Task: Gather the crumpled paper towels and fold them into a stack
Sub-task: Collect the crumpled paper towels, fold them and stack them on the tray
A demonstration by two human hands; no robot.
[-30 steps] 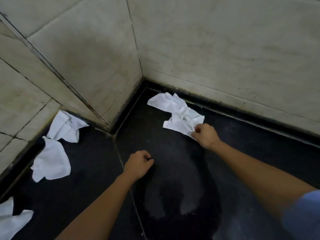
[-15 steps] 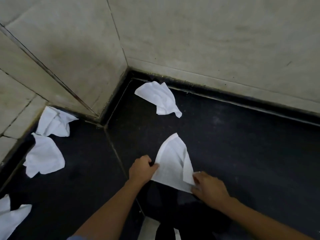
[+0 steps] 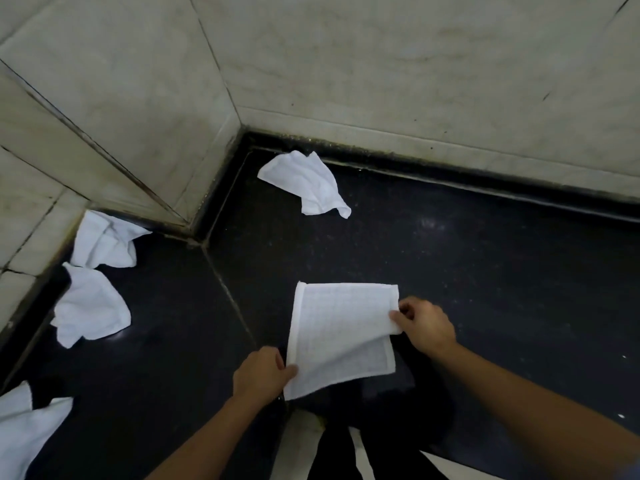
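Observation:
A white paper towel point(image 3: 341, 336) is spread nearly flat and square over the dark floor, low in the centre of the view. My left hand point(image 3: 261, 374) pinches its lower left corner. My right hand point(image 3: 424, 323) pinches its right edge near the top corner. Another crumpled towel point(image 3: 308, 183) lies near the wall corner. Two crumpled towels, one point(image 3: 104, 240) by the wall and one point(image 3: 91, 306) just below it, lie at the left. A further towel point(image 3: 24, 434) shows at the bottom left edge.
The dark speckled floor point(image 3: 485, 271) meets pale tiled walls point(image 3: 415, 64) at a corner up and left. A black skirting strip runs along the wall base. Dark and pale shapes, partly hidden, sit at the bottom centre under my arms.
My right hand pulled one towel away from the pair by the wall toward me. My left hand took its other side, and both hands opened it from a folded wedge into a flat square.

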